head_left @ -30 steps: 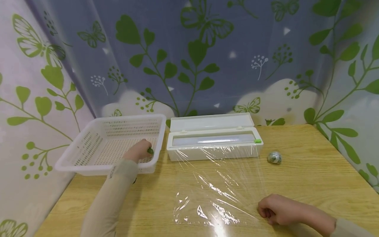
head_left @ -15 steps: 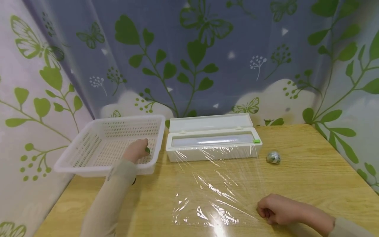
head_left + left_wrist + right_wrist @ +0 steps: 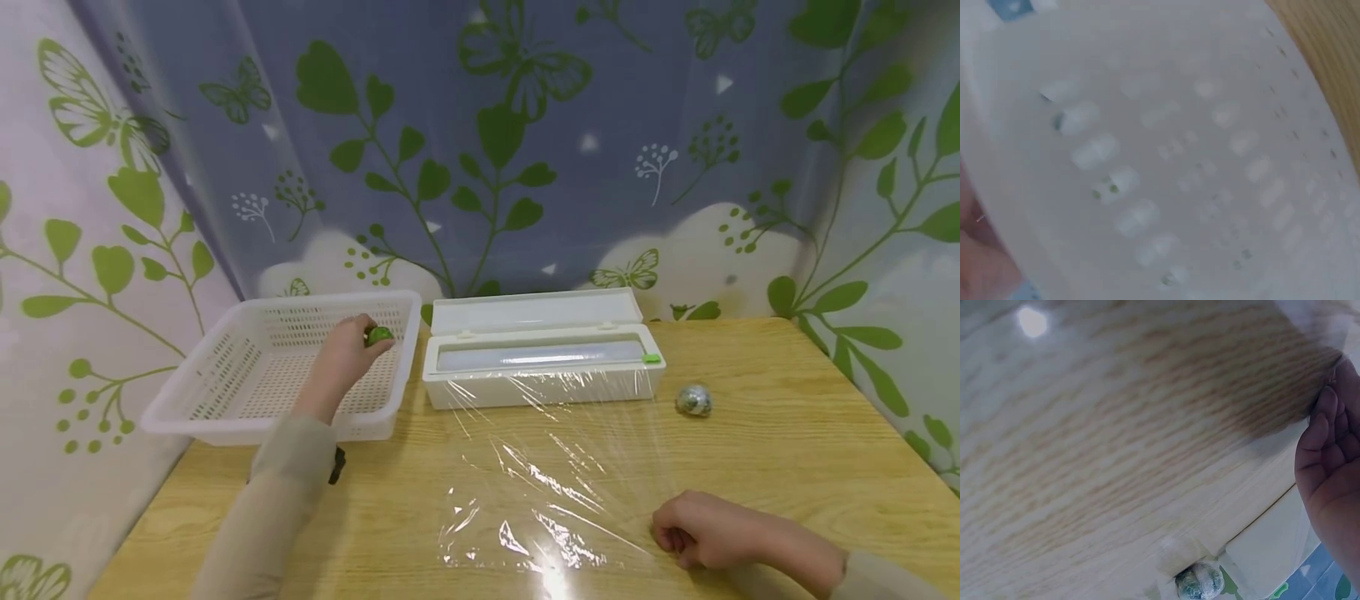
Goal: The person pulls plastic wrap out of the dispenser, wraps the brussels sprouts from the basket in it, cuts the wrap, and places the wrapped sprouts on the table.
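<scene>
In the head view my left hand [image 3: 341, 362] is above the right part of the white plastic basket [image 3: 408, 367], holding a small rounded green object [image 3: 378, 336] in its fingers. Its exact kind is not clear. The left wrist view is mostly filled by the slotted basket wall [image 3: 1166, 144], with part of the left hand [image 3: 985, 269] at the edge. Low on the table at right, my right hand [image 3: 708, 529] pinches the corner of a sheet of cling film [image 3: 555, 483]. The right wrist view shows the curled fingers [image 3: 1319, 428] at the film's edge.
The film runs from a roll [image 3: 540, 354] inside a white dispenser box [image 3: 540, 390] with its lid raised. A green slider [image 3: 652, 358] sits at the box's right end. Right of it lies a small film-wrapped ball [image 3: 694, 400]. A patterned curtain [image 3: 525, 250] hangs behind the wooden table [image 3: 787, 417].
My left hand has risen from the basket floor and moved slightly away from me, bringing the green object up into fuller view. The right hand and the film stay in place.
</scene>
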`<state>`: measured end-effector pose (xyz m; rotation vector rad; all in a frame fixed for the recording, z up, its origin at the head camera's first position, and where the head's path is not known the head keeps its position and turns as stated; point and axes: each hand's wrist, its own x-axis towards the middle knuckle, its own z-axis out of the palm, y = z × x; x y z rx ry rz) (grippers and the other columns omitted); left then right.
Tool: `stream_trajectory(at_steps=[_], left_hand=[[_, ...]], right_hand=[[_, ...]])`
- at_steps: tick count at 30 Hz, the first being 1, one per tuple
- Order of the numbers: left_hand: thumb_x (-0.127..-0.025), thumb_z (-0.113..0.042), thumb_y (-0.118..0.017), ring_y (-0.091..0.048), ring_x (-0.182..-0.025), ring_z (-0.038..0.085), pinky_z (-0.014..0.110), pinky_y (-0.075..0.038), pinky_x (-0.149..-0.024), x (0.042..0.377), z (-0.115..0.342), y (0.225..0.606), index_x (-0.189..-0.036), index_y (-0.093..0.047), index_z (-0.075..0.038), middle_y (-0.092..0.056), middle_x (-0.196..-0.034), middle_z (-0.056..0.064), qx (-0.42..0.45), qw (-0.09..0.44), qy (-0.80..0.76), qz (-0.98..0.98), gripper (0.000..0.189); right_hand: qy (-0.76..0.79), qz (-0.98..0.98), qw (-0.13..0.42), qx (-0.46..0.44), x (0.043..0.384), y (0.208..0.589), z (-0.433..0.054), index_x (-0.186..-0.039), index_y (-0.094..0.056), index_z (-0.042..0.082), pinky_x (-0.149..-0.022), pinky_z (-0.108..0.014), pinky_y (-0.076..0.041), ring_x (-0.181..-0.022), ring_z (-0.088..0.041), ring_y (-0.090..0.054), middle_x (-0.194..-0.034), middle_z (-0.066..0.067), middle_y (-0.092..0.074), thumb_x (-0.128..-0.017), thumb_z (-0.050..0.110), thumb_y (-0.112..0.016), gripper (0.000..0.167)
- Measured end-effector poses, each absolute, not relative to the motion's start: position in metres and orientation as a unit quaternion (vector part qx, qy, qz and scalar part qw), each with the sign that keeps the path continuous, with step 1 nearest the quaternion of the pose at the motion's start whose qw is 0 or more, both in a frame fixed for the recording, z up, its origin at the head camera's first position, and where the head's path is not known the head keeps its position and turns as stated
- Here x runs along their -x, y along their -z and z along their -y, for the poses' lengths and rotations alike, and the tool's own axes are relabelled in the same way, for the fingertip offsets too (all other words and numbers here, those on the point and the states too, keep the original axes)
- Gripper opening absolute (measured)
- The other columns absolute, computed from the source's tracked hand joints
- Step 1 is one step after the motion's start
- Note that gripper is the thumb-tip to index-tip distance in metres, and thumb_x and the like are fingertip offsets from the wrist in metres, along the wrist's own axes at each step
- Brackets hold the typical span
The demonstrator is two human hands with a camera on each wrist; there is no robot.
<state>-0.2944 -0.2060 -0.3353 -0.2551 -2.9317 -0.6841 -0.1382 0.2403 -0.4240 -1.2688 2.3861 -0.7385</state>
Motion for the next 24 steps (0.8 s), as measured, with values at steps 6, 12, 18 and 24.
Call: stream_trajectory(at_steps=[6,12,18,24], left_hand=[[-0.081,-0.022,-0.065,-0.058,-0.083,0.027,0.035,-0.049,-0.064,0.275,0.176,0.327,-0.099,-0.055,0.002,-0.059,-0.093,0.015,0.127,0.107,0.293,0.941,0.032],[-0.078,-0.014,-0.067,-0.058,-0.084,0.026,0.032,-0.050,-0.066,0.260,0.147,0.327,-0.106,-0.052,0.002,-0.058,-0.095,0.014,0.181,0.100,0.334,0.920,0.035],[-0.074,-0.007,-0.069,-0.059,-0.079,0.024,0.031,-0.049,-0.070,0.244,0.116,0.334,-0.103,-0.056,0.005,-0.059,-0.091,0.013,0.250,0.066,0.337,0.905,0.034],[-0.076,-0.016,-0.070,-0.057,-0.072,0.013,0.020,-0.046,-0.063,0.222,0.084,0.354,-0.087,-0.062,-0.004,-0.060,-0.079,0.001,0.303,-0.029,0.318,0.898,0.018]], right_hand=[[0.262,-0.839,0.169,0.445,0.137,0.426,-0.240,-0.070,-0.050,0.017,-0.047,-0.014,-0.037,-0.055,0.006,-0.039,-0.064,0.019,-0.042,-0.059,-0.005,-0.069,0.032],[0.259,-0.841,0.156,0.450,0.137,0.425,-0.241,-0.069,-0.049,0.017,-0.047,-0.013,-0.037,-0.055,0.006,-0.039,-0.063,0.019,-0.042,-0.057,-0.006,-0.069,0.033],[0.256,-0.841,0.159,0.449,0.138,0.424,-0.242,-0.069,-0.049,0.017,-0.046,-0.013,-0.036,-0.054,0.006,-0.038,-0.062,0.018,-0.041,-0.058,-0.006,-0.069,0.033],[0.253,-0.838,0.151,0.459,0.138,0.425,-0.240,-0.069,-0.048,0.017,-0.046,-0.012,-0.035,-0.054,0.007,-0.036,-0.062,0.018,-0.040,-0.056,-0.006,-0.068,0.033]])
